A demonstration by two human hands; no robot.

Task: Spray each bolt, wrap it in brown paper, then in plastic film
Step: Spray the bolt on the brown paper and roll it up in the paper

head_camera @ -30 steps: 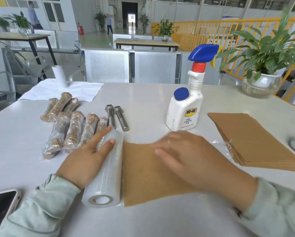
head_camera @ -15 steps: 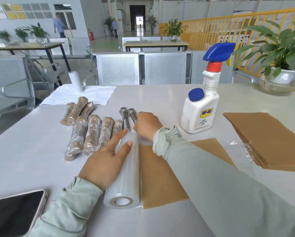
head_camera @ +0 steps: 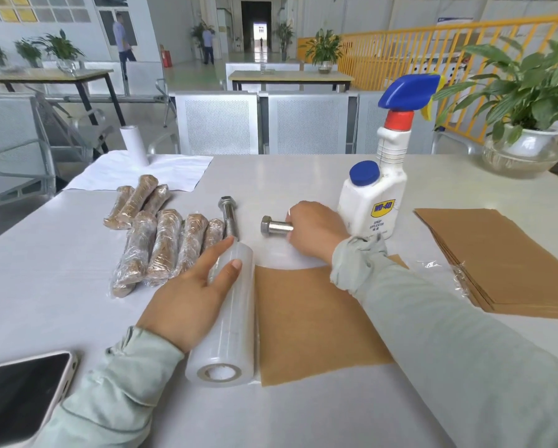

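Note:
My right hand (head_camera: pixel 315 231) is shut on a steel bolt (head_camera: pixel 275 226), holding it by the shank with its hex head pointing left, just above the table beyond a single brown paper sheet (head_camera: pixel 310 321). A second bare bolt (head_camera: pixel 228 216) lies on the table to its left. My left hand (head_camera: pixel 195 292) rests flat on the roll of plastic film (head_camera: pixel 229 321), fingers spread. Several wrapped bolts (head_camera: pixel 161 244) lie in a group further left. The white WD-40 spray bottle (head_camera: pixel 376 202) stands just right of my right hand.
A stack of brown paper sheets (head_camera: pixel 504 257) lies at the right. A phone (head_camera: pixel 19 396) lies at the near left corner. White paper with a small roll (head_camera: pixel 135 150) sits at the far left edge; a potted plant (head_camera: pixel 526 150) stands at the far right.
My right hand left the brown sheet, reached across to the two bare bolts, gripped one and drew it rightward, away from the other. My left hand stayed on the film roll.

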